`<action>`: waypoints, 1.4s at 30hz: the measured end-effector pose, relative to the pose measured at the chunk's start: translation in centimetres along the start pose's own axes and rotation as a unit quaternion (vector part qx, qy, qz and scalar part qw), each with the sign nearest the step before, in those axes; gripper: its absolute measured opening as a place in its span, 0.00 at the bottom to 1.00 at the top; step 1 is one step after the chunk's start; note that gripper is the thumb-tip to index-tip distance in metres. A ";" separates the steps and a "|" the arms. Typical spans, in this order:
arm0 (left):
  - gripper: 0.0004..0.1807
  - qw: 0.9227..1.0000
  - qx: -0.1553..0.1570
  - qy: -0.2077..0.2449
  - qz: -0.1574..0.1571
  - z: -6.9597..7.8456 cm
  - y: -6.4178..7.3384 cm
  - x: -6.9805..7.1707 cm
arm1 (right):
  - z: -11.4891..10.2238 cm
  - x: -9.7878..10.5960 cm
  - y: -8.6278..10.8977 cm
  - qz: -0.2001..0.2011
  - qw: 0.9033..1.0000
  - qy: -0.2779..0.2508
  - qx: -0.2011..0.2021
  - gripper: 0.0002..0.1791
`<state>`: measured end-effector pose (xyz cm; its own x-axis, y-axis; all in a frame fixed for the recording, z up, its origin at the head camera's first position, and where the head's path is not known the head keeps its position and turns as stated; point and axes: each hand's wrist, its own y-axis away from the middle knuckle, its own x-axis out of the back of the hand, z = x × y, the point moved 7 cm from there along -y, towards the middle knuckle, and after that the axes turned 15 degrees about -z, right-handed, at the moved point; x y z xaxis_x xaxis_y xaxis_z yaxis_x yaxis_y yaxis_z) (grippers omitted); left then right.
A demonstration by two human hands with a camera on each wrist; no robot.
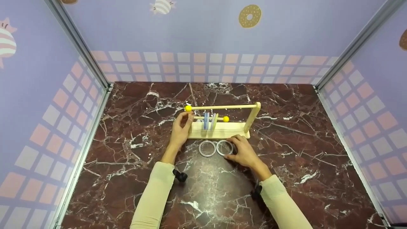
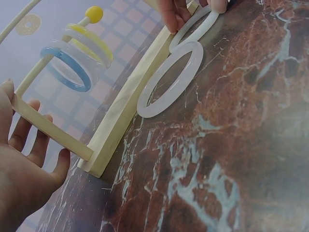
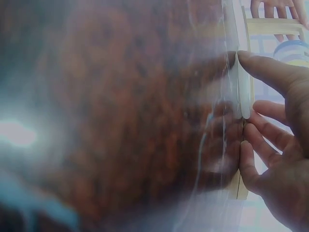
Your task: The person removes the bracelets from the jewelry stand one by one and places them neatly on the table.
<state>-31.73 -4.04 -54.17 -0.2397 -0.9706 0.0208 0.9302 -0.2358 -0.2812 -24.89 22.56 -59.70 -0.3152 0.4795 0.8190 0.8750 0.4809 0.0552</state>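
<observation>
A pale wooden stand (image 1: 233, 127) has two horizontal rods tipped with yellow balls, the lower carrying blue rings (image 1: 206, 121), a yellow ring (image 1: 215, 122) and pale rings between. My left hand (image 1: 180, 129) grips the short upright post (image 2: 53, 129) at the stand's left end, thumb on its near side and fingers behind. Two translucent white rings lie side by side before the base. My right hand (image 1: 243, 152) holds the right white ring (image 3: 245, 92) across its rim between thumb and fingers. The left white ring (image 2: 150, 109) lies untouched.
A taller post (image 1: 252, 117) at the stand's right end bears the long upper rod (image 1: 222, 107). Dark red marbled tabletop (image 1: 133, 171) lies all round. Patterned lilac panels (image 1: 203, 35) enclose the back and both sides.
</observation>
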 end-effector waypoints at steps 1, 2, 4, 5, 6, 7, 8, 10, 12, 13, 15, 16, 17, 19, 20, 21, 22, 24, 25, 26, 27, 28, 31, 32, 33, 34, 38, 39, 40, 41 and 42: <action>0.16 1.000 0.000 0.000 0.001 0.0 0.0 0.0 | 0.0 0.0 0.0 0.000 1.000 -0.002 0.000 0.39; 0.15 1.000 0.001 0.000 0.002 0.0 0.0 0.1 | 0.0 0.0 -0.1 0.000 1.000 -0.004 -0.001 0.39; 0.16 1.000 0.002 0.000 0.003 0.0 -0.1 0.1 | 0.0 0.1 -0.1 -0.001 1.000 -0.011 -0.003 0.39; 0.16 1.000 0.003 0.000 0.003 0.0 -0.1 0.1 | 0.0 0.2 -0.1 0.000 1.000 -0.015 -0.005 0.38; 0.16 1.000 0.003 0.000 0.003 0.1 -0.1 0.1 | 0.0 0.2 -0.1 0.000 1.000 -0.018 -0.005 0.38; 0.16 1.000 0.002 0.000 0.002 0.1 -0.2 0.2 | 0.0 0.3 -0.1 0.002 1.000 -0.022 -0.006 0.37; 0.16 1.000 0.000 0.000 0.000 0.2 -0.2 0.1 | -0.1 0.4 0.0 0.004 1.000 -0.025 -0.005 0.36; 0.16 1.000 -0.003 -0.003 -0.003 0.3 -0.2 0.2 | -0.2 0.6 0.0 0.004 1.000 -0.028 -0.003 0.33; 0.15 1.000 -0.002 -0.003 -0.003 0.3 -0.1 0.2 | -0.5 0.7 0.1 0.005 1.000 -0.028 0.005 0.31; 0.15 1.000 -0.001 -0.001 -0.003 0.3 -0.1 0.2 | -0.7 0.8 0.1 0.005 1.000 -0.026 0.008 0.30; 0.14 1.000 0.002 0.000 -0.002 0.3 0.0 0.3 | -1.3 1.2 0.2 0.010 1.000 -0.017 0.015 0.29; 0.14 1.000 0.004 0.001 0.000 0.3 0.0 0.3 | -1.6 1.4 0.1 0.017 1.000 -0.013 0.019 0.29; 0.14 1.000 0.004 0.002 0.000 0.3 0.0 0.4 | -1.9 1.7 0.1 0.028 0.999 -0.008 0.024 0.28; 0.15 1.000 -0.001 0.001 0.000 0.5 -0.2 0.4 | -2.6 2.6 0.0 0.058 0.998 -0.002 0.029 0.27; 0.15 1.000 -0.004 -0.001 0.000 0.6 -0.3 0.4 | -3.0 3.0 -0.1 0.075 0.997 0.000 0.031 0.27; 0.15 1.000 -0.007 -0.002 0.000 0.7 -0.3 0.3 | -3.3 3.4 -0.2 0.092 0.995 -0.001 0.032 0.27; 0.15 1.000 -0.009 -0.004 0.000 0.8 -0.4 0.3 | -3.5 3.7 -0.3 0.107 0.994 -0.001 0.033 0.27; 0.15 1.000 -0.008 -0.004 -0.001 0.8 -0.4 0.3 | -4.0 4.2 -0.5 0.132 0.991 -0.003 0.032 0.27; 0.15 1.000 -0.005 -0.004 -0.001 0.7 -0.3 0.2 | -4.1 4.3 -0.6 0.141 0.989 -0.001 0.032 0.27; 0.15 1.000 -0.001 -0.005 0.000 0.6 -0.3 0.2 | -4.3 4.4 -0.7 0.146 0.989 0.000 0.032 0.28; 0.15 1.000 0.002 -0.005 -0.001 0.5 -0.2 0.2 | -4.5 4.5 -0.9 0.150 0.988 0.003 0.033 0.29; 0.15 1.000 0.004 -0.006 -0.001 0.4 -0.1 0.2 | -4.6 4.5 -1.0 0.153 0.988 0.006 0.034 0.30; 0.15 1.000 0.004 -0.005 -0.005 0.3 -0.1 0.0 | -5.0 4.8 -1.6 0.159 0.987 0.010 0.037 0.33; 0.15 1.000 0.002 -0.005 -0.007 0.3 -0.1 0.0 | -5.2 5.0 -1.8 0.163 0.986 0.009 0.038 0.34; 0.15 1.000 -0.001 -0.006 -0.009 0.3 -0.2 -0.1 | -5.3 5.1 -1.9 0.168 0.985 0.009 0.038 0.35; 0.16 1.000 -0.003 -0.006 -0.011 0.3 -0.2 -0.1 | -5.4 5.3 -2.1 0.171 0.984 0.007 0.038 0.36; 0.15 1.000 -0.006 -0.007 -0.012 0.4 -0.3 -0.1 | -6.0 5.6 -2.9 0.170 0.984 0.007 0.048 0.38; 0.15 1.000 -0.005 -0.009 -0.010 0.4 -0.2 -0.1 | -6.2 5.6 -3.2 0.165 0.985 0.011 0.051 0.38; 0.15 1.000 -0.004 -0.009 -0.008 0.3 -0.1 0.0 | -6.4 5.6 -3.5 0.159 0.986 0.014 0.054 0.38; 0.14 1.000 -0.003 -0.009 -0.007 0.3 0.0 0.0 | -6.5 5.6 -3.8 0.154 0.986 0.019 0.056 0.38; 0.14 1.000 -0.002 -0.010 -0.006 0.2 0.0 0.0 | -6.7 5.6 -4.1 0.149 0.987 0.024 0.056 0.37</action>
<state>-31.67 -4.03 -53.97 -0.2459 -0.9683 0.0438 0.9259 -0.2480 -0.2851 -27.80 18.35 -51.54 -0.0305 0.5772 0.8160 0.8793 0.4037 -0.2527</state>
